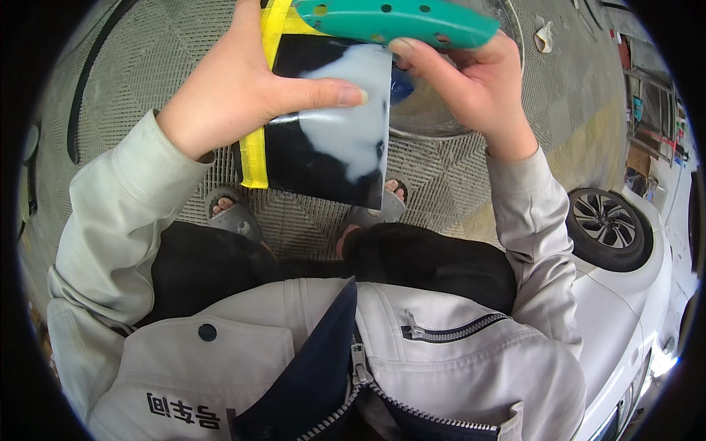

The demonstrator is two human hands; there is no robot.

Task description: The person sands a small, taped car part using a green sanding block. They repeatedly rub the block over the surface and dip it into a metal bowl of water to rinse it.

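A glossy black panel (294, 158) with a whitish patch (346, 140) smeared across its face is held up in front of me. Yellow tape (254, 158) runs along its left and upper edges. My left hand (250, 92) grips it from the left, thumb lying over the white patch and fingers hidden behind or past the upper edge. My right hand (471, 81) is closed on a long green strip with holes (412, 22), which looks like a sanding sheet or block. The strip lies across the panel's upper edge. My right thumb tip is by the panel's upper right corner.
Beyond the panel stands a round tub (441, 128), partly hidden, with something blue (401, 87) in it. Grey grated flooring (169, 73) spreads around my feet. A white car (618, 309) with its wheel (604, 229) is at the right, shelving (651, 103) farther off.
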